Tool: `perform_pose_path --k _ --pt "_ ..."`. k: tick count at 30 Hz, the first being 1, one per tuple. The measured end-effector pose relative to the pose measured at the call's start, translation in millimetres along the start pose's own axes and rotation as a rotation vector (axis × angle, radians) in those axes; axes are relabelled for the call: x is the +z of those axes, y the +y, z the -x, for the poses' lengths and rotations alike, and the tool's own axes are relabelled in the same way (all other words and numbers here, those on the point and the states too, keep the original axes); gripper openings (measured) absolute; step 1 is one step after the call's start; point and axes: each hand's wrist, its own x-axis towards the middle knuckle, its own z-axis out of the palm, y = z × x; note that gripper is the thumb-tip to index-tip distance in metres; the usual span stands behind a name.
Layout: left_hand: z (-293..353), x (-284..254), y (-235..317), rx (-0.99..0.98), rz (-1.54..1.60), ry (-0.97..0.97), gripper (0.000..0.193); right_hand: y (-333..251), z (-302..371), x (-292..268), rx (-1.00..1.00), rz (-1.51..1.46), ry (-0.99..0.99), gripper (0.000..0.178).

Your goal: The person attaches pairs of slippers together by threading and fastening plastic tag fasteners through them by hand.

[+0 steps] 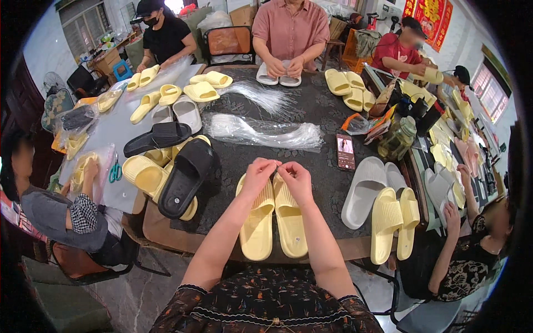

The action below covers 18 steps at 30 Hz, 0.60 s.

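Note:
A pair of yellow slide slippers [257,232] stands side by side at the near edge of the dark-covered table, heels toward me. Over their inner straps, my left hand [259,174] and my right hand [296,182] meet with thumbs and fingertips pinched together. Whatever lies between the fingertips is too small to make out. Beyond my hands is a long bundle of thin clear plastic strands [266,131] in a plastic bag. Farther off, a looser bundle of such strands [261,95] is spread out.
Black slippers [186,177] rest on yellow ones at left; grey slippers [365,191] and yellow slippers [386,225] stand at right. Near them lie a phone [345,151] and a glass jar [397,137]. Green scissors [115,172] are far left. Several people handle slippers around the table.

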Motion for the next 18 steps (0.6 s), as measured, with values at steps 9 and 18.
perform_pose_path --k 9,18 --pt "4 0 3 -0.113 0.151 0.001 0.021 -7 9 -1 -0.012 -0.033 -0.007 0.008" --pt "1 -1 2 -0.218 0.254 0.013 0.015 1 5 -4 0.002 -0.073 0.027 0.011"
